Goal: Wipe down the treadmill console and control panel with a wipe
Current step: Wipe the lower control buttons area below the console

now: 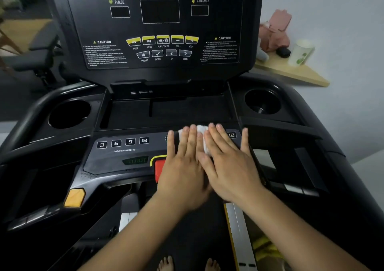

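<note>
Left hand and right hand: both flat, palm down, fingers straight and slightly spread, pressing side by side on a white crumpled wipe. Right hand overlaps the left at the thumb side. The wipe shows only between and just past the fingertips, at the upper edge of the dark grey sloped control panel, right of centre.

The left hand partly covers the red stop button with yellow surround. The right little finger lies at the panel's right edge, just beside a "12" key.

Left of the hands, the panel is uncovered: white-outlined keys 3, 6, 9, 12 and a dim green readout.

Above the fingertips, past the panel's top edge, is a shallow black tray recess. It is flanked by a left round cup holder and a right round cup holder.

Behind it, the upright black console carries yellow media buttons and grey preset keys.

A yellow-orange pad sits on the lower left handrail.

Far right, well apart: a light wooden bench with a white paper cup and a pink object, blurred.

Bare toes are at the bottom edge.
</note>
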A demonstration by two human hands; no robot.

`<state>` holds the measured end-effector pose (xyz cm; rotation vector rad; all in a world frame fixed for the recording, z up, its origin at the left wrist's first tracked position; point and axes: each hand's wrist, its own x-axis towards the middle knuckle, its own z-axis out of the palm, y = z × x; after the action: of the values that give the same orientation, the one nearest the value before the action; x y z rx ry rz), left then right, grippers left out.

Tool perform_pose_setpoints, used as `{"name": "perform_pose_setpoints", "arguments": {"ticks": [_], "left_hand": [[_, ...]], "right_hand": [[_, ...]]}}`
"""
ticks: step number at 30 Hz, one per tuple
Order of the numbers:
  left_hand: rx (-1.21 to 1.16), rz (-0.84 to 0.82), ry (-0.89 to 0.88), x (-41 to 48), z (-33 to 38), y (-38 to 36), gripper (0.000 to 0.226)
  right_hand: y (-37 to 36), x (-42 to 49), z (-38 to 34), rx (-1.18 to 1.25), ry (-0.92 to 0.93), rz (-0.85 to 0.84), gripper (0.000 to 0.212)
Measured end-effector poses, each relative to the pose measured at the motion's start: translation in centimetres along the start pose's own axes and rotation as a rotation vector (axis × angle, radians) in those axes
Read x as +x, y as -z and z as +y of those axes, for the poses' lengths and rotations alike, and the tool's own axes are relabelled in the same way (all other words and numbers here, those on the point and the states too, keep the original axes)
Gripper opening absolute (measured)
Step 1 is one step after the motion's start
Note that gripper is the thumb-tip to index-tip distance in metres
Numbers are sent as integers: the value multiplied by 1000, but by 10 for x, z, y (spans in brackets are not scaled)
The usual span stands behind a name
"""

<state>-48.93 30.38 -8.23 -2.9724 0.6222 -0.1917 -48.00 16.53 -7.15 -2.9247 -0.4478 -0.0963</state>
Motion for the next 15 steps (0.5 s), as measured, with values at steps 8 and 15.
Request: {"name": "perform_pose_setpoints", "arguments": {"ticks": [8, 15], "left_hand": [[-126, 94, -65, -36, 3, -9, 87], [-44, 48, 7, -5, -12, -2, 92]], "right_hand": [[-11, -39, -10, 15, 25, -2, 64], [3, 7, -10, 26, 23, -23, 69]]}}
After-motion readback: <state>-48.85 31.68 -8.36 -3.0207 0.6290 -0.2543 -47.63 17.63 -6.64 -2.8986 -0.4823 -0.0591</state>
